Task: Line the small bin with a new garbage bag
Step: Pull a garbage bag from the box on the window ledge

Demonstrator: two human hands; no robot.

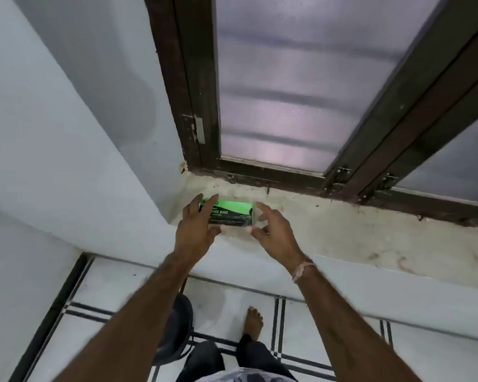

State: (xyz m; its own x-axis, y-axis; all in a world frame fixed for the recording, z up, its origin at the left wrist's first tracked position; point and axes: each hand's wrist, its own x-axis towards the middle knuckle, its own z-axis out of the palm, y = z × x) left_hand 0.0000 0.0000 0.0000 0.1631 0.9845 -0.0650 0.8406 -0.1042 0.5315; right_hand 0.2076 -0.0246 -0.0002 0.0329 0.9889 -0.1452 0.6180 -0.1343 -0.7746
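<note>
A green and black pack of garbage bags [233, 213] lies on the window sill [342, 232] near its left corner. My left hand [198, 227] is spread over the pack's left end, with fingers on its top and the thumb at its near edge. At the pack's right end, my right hand [273, 227] has its fingers apart and curled toward it. Neither hand has closed on the pack. Below on the floor stands the small dark bin [183, 312], partly hidden by my left forearm.
The sill runs right under a dark wooden window frame [260, 175] with frosted glass. A white wall [53, 133] closes in on the left. My bare foot [253, 323] stands on the white tiled floor next to the bin.
</note>
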